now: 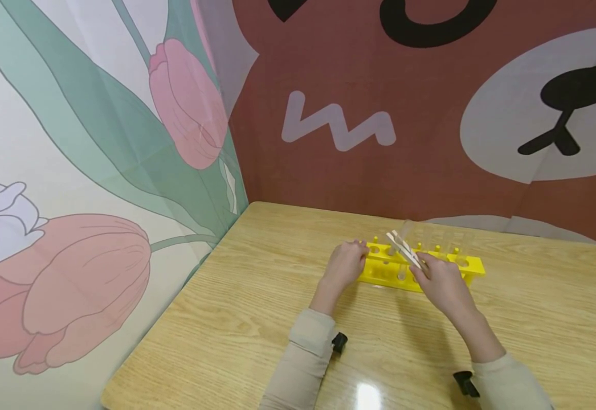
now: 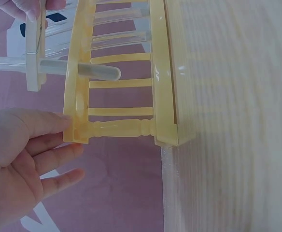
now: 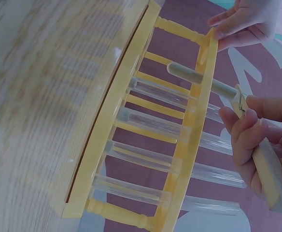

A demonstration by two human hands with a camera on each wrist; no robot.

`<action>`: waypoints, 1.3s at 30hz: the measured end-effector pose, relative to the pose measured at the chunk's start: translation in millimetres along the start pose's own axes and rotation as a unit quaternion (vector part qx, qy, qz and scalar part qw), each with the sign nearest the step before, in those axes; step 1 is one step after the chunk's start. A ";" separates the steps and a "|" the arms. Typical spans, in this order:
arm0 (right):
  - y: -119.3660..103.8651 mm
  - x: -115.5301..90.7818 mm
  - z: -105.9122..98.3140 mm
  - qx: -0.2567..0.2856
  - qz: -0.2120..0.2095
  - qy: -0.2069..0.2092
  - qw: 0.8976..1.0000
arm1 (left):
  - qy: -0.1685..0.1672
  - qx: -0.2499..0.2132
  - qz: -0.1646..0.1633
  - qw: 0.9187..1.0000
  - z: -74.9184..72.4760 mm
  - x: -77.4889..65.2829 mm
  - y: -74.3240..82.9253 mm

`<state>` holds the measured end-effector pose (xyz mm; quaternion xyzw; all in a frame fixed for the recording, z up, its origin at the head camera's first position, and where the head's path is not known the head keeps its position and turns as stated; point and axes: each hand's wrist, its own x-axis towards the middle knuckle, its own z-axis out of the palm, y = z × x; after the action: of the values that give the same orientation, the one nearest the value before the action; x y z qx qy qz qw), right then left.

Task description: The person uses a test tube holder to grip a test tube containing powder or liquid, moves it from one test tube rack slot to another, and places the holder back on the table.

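A yellow test tube rack stands on the table. My left hand pinches the left end of its upper plate between thumb and fingers. In my right hand is a wooden test tube clamp, gripped around its handle. The clamp's jaws hold a test tube with greyish contents. That tube passes through the rack's upper plate, and its rounded bottom hangs above the lower shelf. Several clear tubes stand in other holes of the rack; whether they hold anything is hard to tell.
The wooden table meets a printed brown cloth behind the rack and a tulip-patterned cloth on the left. Black pieces sit near both wrists.
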<state>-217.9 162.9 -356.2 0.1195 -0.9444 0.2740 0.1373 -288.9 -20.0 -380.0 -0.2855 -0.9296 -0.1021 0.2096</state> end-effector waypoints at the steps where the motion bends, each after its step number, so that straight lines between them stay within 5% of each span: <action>1: -0.1 -0.1 -0.2 0.001 0.000 0.001 1.000 | 0.002 0.001 0.001 1.000 0.1 0.0 -0.1; 39: -0.7 -1.5 -3.1 0.011 0.005 0.011 1.000 | -0.004 -0.009 -0.004 1.000 0.1 1.1 -0.1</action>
<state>-215.7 164.3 -353.9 0.1134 -0.9405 0.2859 0.1447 -289.8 -19.5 -379.6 -0.2840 -0.9307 -0.1103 0.2025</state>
